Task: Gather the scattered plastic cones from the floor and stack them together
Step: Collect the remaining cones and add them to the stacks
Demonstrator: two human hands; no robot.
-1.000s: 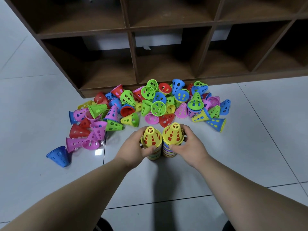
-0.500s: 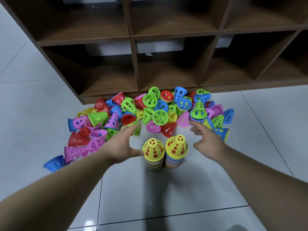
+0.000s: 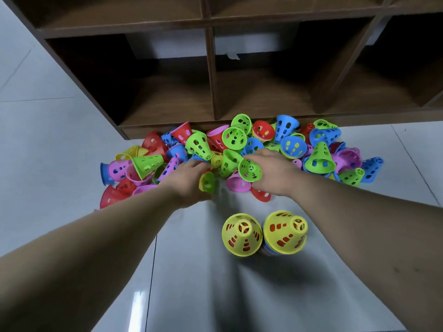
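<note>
A heap of scattered plastic cones (image 3: 290, 146) in red, green, blue, pink and yellow lies on the floor against the shelf's base. Nearer to me stand two upright stacks, side by side, each topped by a yellow cone: the left stack (image 3: 241, 234) and the right stack (image 3: 285, 232). My left hand (image 3: 187, 179) is at the front of the heap, its fingers curled round a yellow-green cone (image 3: 207, 182). At the heap's middle, my right hand (image 3: 273, 173) grips a green cone (image 3: 250, 170) whose open mouth faces me. The fingertips of both hands are hidden among the cones.
A dark brown wooden cubby shelf (image 3: 211, 75) stands directly behind the heap, its lower compartments open. Grey floor tiles (image 3: 191, 271) stretch around the two stacks and to both sides of the heap.
Both hands left the two stacks and reached forward into the heap. The left now holds a yellow-green cone and the right a green one. The view moved closer to the shelf.
</note>
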